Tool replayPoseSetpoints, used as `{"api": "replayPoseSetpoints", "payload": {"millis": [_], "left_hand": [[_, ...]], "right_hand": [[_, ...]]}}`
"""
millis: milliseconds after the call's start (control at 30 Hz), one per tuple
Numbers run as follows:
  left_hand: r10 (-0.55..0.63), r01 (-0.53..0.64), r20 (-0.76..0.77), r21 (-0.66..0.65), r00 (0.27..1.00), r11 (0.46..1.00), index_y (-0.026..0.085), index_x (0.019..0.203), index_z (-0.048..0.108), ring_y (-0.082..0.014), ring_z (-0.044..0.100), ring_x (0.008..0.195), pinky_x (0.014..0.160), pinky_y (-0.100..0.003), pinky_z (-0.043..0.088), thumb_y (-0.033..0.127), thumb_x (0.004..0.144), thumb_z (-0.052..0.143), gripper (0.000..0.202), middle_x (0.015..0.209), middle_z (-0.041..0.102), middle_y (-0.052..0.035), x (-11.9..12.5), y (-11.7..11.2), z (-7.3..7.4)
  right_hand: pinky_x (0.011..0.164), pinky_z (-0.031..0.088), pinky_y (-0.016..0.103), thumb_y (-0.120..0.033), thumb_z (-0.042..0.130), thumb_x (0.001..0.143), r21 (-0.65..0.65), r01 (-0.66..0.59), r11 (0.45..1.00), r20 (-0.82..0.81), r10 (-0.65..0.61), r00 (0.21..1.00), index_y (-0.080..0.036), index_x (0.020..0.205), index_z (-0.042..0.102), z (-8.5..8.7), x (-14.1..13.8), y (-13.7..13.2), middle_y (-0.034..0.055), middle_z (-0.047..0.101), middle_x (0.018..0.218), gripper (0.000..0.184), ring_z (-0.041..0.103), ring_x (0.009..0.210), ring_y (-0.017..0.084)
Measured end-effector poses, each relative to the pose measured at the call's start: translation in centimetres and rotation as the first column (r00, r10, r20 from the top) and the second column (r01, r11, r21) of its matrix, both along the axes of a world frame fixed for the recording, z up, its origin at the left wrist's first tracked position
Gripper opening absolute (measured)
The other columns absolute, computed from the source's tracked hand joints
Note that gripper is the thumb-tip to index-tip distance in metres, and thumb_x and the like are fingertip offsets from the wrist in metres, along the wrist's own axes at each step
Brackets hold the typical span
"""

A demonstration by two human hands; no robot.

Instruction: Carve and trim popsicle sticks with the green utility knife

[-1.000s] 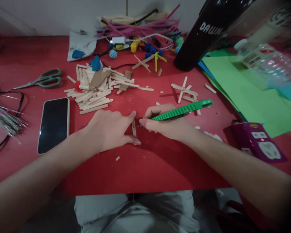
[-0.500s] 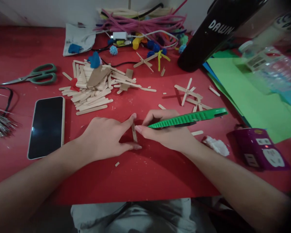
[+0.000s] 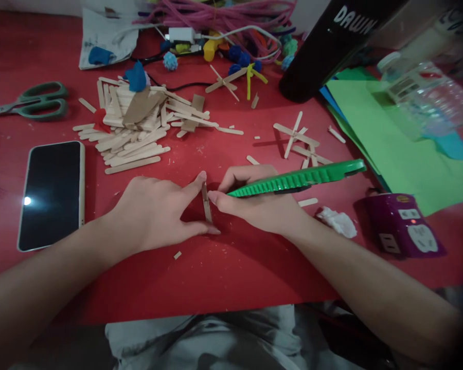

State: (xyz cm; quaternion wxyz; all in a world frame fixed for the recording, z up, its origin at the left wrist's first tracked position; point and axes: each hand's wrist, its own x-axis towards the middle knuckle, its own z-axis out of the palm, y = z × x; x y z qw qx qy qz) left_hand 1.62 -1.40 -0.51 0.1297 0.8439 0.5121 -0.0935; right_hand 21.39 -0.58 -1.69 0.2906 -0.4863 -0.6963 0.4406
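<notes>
Between the thumb and index finger of my left hand (image 3: 154,218) a short popsicle stick (image 3: 207,203) is held near the table surface, its ends at the two fingertips. My right hand (image 3: 258,200) is closed around a green utility knife (image 3: 301,177). The knife's ribbed handle points up to the right, and its front end is at the stick's side, hidden by my fingers. A small cut piece of wood (image 3: 177,255) lies below my left hand.
A pile of popsicle sticks (image 3: 139,141) lies behind my left hand, with scissors (image 3: 42,102) and a phone (image 3: 52,195) to the left. Crossed sticks (image 3: 295,134), a black bottle (image 3: 320,56), green paper (image 3: 393,133) and a purple power socket box (image 3: 403,226) are to the right.
The camera view has shifted, so the table's things appear farther left and higher. Both hands keep their grips, with the knife still at the stick.
</notes>
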Motion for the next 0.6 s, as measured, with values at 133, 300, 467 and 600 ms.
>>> {"api": "replayPoseSetpoints", "payload": {"millis": [133,300,467,600], "left_hand": [[0.005,-0.005,0.012,0.015,1.000,1.000,0.026,0.149,0.045,-0.0313,0.070,0.081,0.060,-0.034,0.042,0.084,0.073,0.046,0.095,0.083,0.075,-0.0118,-0.01,-0.08,-0.13],[0.002,-0.003,0.049,0.024,0.999,1.000,0.028,0.148,0.046,-0.0347,0.069,0.081,0.058,-0.036,0.042,0.087,0.070,0.046,0.098,0.084,0.075,-0.0129,-0.32,-0.05,-0.63],[0.017,-0.018,0.021,0.064,1.000,0.998,0.033,0.148,0.045,-0.0346,0.070,0.082,0.060,-0.038,0.044,0.088,0.069,0.046,0.096,0.085,0.076,-0.0108,-0.27,-0.26,-0.69],[0.038,-0.040,0.028,0.059,0.999,0.997,0.033,0.149,0.045,-0.0353,0.069,0.082,0.063,-0.039,0.046,0.087,0.069,0.048,0.096,0.081,0.075,-0.0107,-0.08,-0.35,-0.52]], "right_hand": [[0.047,0.030,0.023,-0.028,0.070,0.078,0.023,0.027,0.999,0.023,-0.027,0.999,-0.019,0.057,0.056,0.17,0.13,0.15,-0.0045,0.052,0.052,0.026,0.043,0.051,0.008],[0.046,0.029,0.024,-0.029,0.071,0.077,0.006,0.016,1.000,0.010,-0.016,1.000,-0.019,0.058,0.057,0.26,0.19,0.26,-0.0044,0.052,0.052,0.025,0.043,0.050,0.009],[0.046,0.029,0.025,-0.031,0.072,0.077,0.004,0.034,0.999,-0.009,-0.034,0.999,-0.019,0.058,0.059,0.02,0.07,0.34,-0.0043,0.052,0.052,0.026,0.043,0.051,0.009],[0.047,0.029,0.024,-0.029,0.073,0.075,0.020,0.024,1.000,-0.047,-0.023,0.999,-0.019,0.058,0.059,-0.27,0.04,0.34,-0.0044,0.053,0.053,0.024,0.043,0.051,0.008]]}}
